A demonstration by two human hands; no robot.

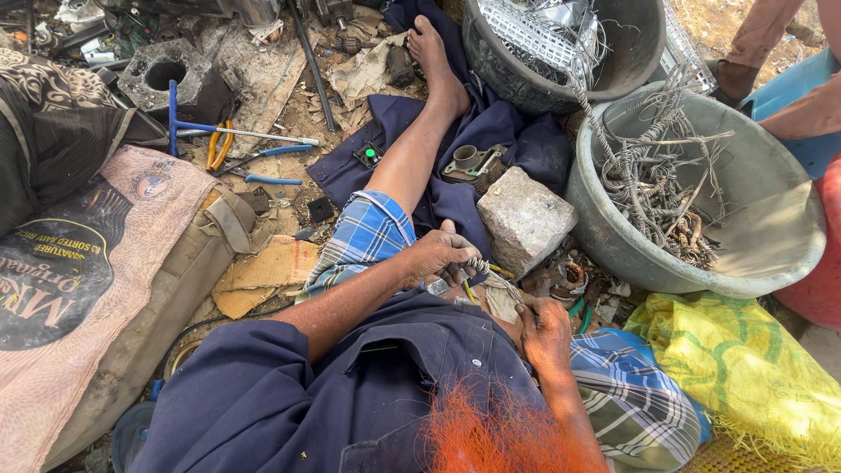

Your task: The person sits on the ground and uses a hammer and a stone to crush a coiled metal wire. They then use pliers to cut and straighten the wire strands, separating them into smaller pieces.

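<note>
My left hand (pixel 435 257) and right hand (pixel 543 328) both grip a twisted wire strand (pixel 495 278) over my lap. Its long axis runs diagonally, upper-left to lower-right, just beside the grey stone block (pixel 524 219).

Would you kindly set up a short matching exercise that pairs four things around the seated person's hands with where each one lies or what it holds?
Things:
1. twisted wire strand
2. stone block
3. grey basin
4. yellow-handled pliers

Places or states:
A. on the ground at the far left, by a blue-handled tool
B. holds a tangle of bent wire pieces
C. stretched between the left hand and the right hand
D. on the dark blue cloth, beside the outstretched leg

Pairs: 1-C, 2-D, 3-B, 4-A
</note>
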